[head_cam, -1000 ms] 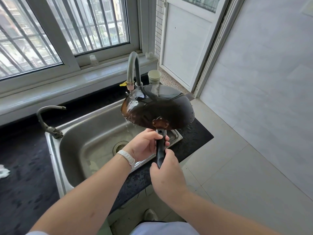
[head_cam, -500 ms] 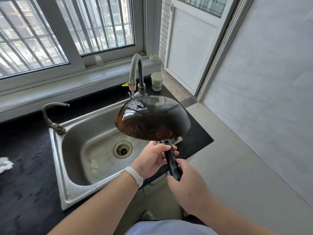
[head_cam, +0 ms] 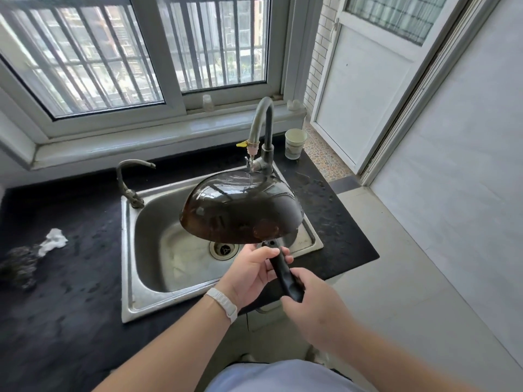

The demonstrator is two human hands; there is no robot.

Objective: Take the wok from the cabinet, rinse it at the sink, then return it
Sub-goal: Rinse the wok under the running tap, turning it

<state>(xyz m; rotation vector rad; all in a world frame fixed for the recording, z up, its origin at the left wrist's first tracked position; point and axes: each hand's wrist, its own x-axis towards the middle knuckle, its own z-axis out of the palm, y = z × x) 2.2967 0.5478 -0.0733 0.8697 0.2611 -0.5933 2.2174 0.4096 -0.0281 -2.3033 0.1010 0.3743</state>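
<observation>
The dark wok [head_cam: 243,210] hangs upside down over the steel sink [head_cam: 147,281], its wet rounded underside facing me. A thin stream of water from the tall grey faucet [head_cam: 261,123] lands on the wok's far side. My left hand [head_cam: 252,273] grips the upper part of the black handle [head_cam: 285,274], close to the wok. My right hand [head_cam: 314,304] grips the handle's lower end. The wok's inside is hidden.
A second, smaller tap [head_cam: 128,182] stands at the sink's back left corner. A paper cup [head_cam: 295,143] sits on the black counter [head_cam: 56,278] right of the faucet. A crumpled white tissue [head_cam: 53,240] and a steel scourer [head_cam: 19,267] lie at left. The tiled floor [head_cam: 396,292] opens to the right.
The wok has dropped lower and tipped further over, so more of its underside faces up under the stream. Both hands have kept their grip on the handle.
</observation>
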